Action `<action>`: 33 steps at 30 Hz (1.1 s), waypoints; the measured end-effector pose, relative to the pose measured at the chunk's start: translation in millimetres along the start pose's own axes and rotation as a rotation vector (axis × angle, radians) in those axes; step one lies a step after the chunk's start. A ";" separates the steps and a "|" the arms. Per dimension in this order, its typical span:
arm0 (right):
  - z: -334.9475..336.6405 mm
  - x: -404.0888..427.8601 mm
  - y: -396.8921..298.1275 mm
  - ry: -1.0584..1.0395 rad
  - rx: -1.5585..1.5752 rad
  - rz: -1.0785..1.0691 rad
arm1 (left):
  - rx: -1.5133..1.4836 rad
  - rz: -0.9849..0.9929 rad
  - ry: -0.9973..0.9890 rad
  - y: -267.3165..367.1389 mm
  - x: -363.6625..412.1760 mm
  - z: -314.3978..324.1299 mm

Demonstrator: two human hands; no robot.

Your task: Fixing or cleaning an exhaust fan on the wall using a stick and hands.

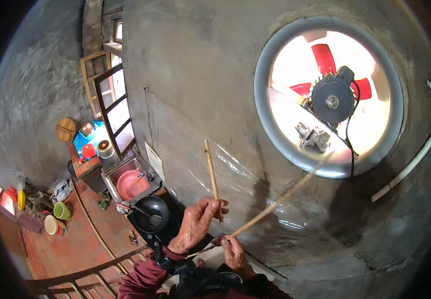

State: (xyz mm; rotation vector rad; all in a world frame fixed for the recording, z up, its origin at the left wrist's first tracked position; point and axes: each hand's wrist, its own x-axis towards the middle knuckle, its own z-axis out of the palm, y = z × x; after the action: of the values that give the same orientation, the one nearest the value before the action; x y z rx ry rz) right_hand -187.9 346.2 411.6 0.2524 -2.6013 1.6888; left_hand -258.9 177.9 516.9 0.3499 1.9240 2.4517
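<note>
My left hand (198, 220), in a maroon sleeve, pinches a short wooden stick (211, 170) that points up along the grey wall. Lower and to the right, my right hand (234, 252) is closed around a long thin stick (275, 203). The long stick slants up to the right, its blurred far end at the lower rim of a round wall opening (264, 112). Inside that opening sits an exhaust fan (332, 99) with red blades and a dark motor. A crumpled greyish scrap (313, 137) lies at the bottom of the opening.
A wooden ladder (71, 278) spans the lower left. Below are a black wok (150, 215) on a stove, a sink with a pink basin (131, 183), and buckets (62, 211) on the tiled floor. A black cable (347, 134) hangs from the fan. A dark-framed window (105, 102) stands ajar.
</note>
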 end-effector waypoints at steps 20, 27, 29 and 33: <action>-250.1 -21.0 -11.1 1.000 -0.753 -0.332 | 1.271 0.801 0.075 166.2 265.5 92.2; -333.2 -40.8 26.2 1.148 -0.489 -0.104 | 1.182 0.730 -0.032 166.1 310.1 127.8; -325.2 -22.5 14.9 1.291 -0.318 -0.286 | 1.051 0.711 -0.045 154.7 324.8 129.5; -372.6 -33.1 47.4 1.157 -0.381 -0.273 | 1.041 0.737 -0.064 140.4 344.4 137.8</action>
State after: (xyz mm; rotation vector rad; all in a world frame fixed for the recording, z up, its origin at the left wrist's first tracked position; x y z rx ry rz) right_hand -185.9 707.9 517.9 -0.2937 -1.7922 0.7898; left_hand -551.7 323.9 741.2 1.2826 3.2870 1.2893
